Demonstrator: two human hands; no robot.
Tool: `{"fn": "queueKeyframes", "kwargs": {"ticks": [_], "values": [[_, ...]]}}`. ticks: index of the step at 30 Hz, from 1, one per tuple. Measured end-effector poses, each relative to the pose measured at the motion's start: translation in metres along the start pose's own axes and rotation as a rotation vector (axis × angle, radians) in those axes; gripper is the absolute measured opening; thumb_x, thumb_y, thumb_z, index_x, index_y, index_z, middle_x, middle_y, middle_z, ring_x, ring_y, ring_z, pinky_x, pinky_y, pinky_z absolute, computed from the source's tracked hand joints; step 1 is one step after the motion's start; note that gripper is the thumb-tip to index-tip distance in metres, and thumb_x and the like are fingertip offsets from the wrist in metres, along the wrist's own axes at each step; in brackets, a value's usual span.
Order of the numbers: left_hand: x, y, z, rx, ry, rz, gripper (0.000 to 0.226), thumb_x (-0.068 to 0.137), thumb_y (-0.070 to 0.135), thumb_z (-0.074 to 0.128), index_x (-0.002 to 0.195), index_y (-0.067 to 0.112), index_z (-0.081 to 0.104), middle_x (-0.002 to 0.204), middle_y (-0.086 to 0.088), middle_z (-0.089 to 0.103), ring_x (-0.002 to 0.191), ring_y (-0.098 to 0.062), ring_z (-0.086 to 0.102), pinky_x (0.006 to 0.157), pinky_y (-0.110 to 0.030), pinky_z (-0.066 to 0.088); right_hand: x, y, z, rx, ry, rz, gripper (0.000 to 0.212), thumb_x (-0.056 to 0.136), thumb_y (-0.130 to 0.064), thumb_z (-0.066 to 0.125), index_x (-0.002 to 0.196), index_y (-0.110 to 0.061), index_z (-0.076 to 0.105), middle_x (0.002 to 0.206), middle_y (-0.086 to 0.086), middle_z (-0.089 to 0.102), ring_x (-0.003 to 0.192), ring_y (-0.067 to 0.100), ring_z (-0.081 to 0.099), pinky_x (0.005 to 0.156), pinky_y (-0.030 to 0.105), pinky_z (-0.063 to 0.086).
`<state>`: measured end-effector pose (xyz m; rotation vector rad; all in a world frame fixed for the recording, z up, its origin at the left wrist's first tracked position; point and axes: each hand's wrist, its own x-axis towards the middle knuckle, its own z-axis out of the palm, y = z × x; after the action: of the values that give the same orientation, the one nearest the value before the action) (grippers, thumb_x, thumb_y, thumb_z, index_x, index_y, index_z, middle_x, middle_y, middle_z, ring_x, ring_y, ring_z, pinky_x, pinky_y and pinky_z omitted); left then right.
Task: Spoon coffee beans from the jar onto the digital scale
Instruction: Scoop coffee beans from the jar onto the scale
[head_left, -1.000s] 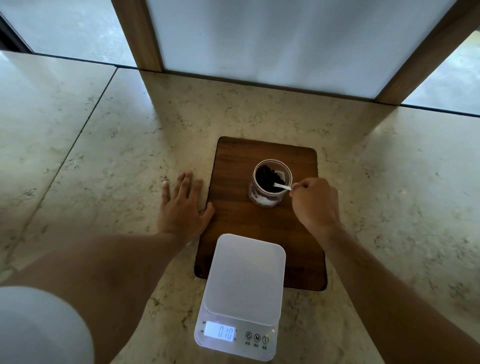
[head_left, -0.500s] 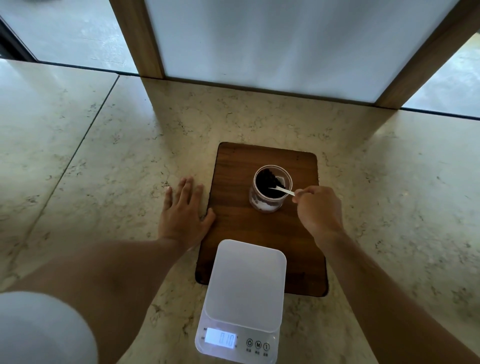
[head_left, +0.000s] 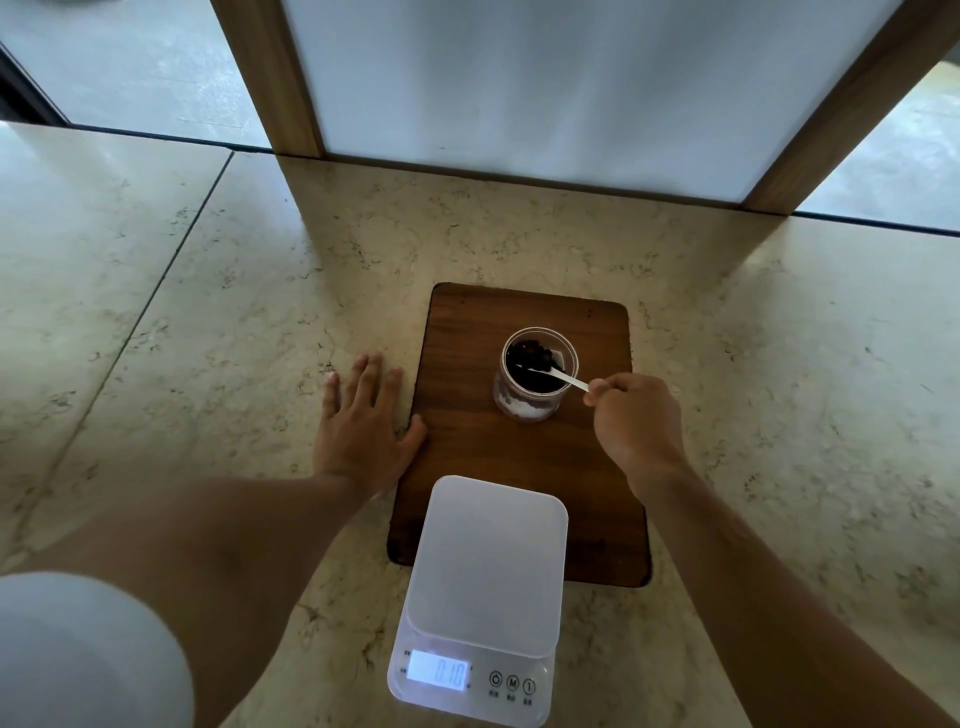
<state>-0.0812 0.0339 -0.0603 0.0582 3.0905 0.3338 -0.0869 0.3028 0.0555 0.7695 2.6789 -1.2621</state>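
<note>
A clear jar (head_left: 524, 402) of dark coffee beans (head_left: 530, 358) stands upright on a dark wooden board (head_left: 467, 457). My right hand (head_left: 636, 418) pinches the handle of a small white spoon (head_left: 563, 378) whose bowl is inside the jar's mouth among the beans. My left hand (head_left: 363, 421) lies flat on the stone counter, fingers spread, thumb touching the board's left edge. A white digital scale (head_left: 485, 561) sits nearer to me, overlapping the board's front edge. Its platform is bare and its lit display (head_left: 438, 670) shows digits.
The marble counter (head_left: 182, 338) spreads to both sides, with a seam at the left. Behind the board rises a white panel (head_left: 545, 88) framed by wooden posts (head_left: 270, 78). A white sleeve (head_left: 83, 654) fills the lower left corner.
The view has shifted slightly, so everything sits lower in frame. My right hand has drawn back a little to the right, and the spoon's bowl now lies deeper among the beans. My left hand stays put.
</note>
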Motion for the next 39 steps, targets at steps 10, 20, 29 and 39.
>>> {"fn": "queueKeyframes", "kwargs": {"ticks": [10,20,29,39], "values": [[-0.001,0.0,0.0,0.021,0.005,0.001,0.078,0.089,0.06,0.024,0.154,0.017,0.03,0.167,-0.013,0.021,0.156,-0.026,0.008,0.125,-0.051,0.004,-0.004,0.007,-0.005,0.021,0.015,0.008,0.03,0.095,-0.027,0.053,0.069,-0.026,0.067,0.064,0.001,0.062,0.051,0.012,0.05,0.045,0.027,0.036],[-0.002,0.003,-0.005,0.018,-0.012,-0.003,0.078,0.09,0.059,0.026,0.155,0.015,0.029,0.167,-0.014,0.019,0.156,-0.027,0.007,0.125,-0.051,0.002,-0.016,0.007,-0.014,-0.003,0.036,-0.08,0.026,0.097,-0.025,0.054,0.077,-0.021,0.071,0.06,-0.001,0.06,0.047,0.009,0.048,0.041,0.02,0.032],[-0.002,0.002,-0.005,0.01,-0.009,-0.004,0.081,0.088,0.061,0.02,0.154,0.016,0.029,0.167,-0.013,0.02,0.156,-0.028,0.007,0.125,-0.052,0.002,-0.041,0.015,-0.026,0.034,-0.006,-0.147,0.029,0.098,-0.026,0.054,0.072,-0.025,0.068,0.053,-0.003,0.054,0.032,-0.001,0.044,0.029,0.011,0.025],[-0.002,0.0,-0.002,-0.006,-0.008,-0.007,0.079,0.088,0.06,0.024,0.153,0.015,0.03,0.166,-0.014,0.021,0.156,-0.029,0.008,0.125,-0.052,0.002,-0.086,0.037,-0.026,0.09,-0.128,-0.191,0.029,0.097,-0.024,0.055,0.072,-0.024,0.068,0.045,-0.019,0.056,0.038,0.002,0.045,0.047,0.024,0.034]]}}
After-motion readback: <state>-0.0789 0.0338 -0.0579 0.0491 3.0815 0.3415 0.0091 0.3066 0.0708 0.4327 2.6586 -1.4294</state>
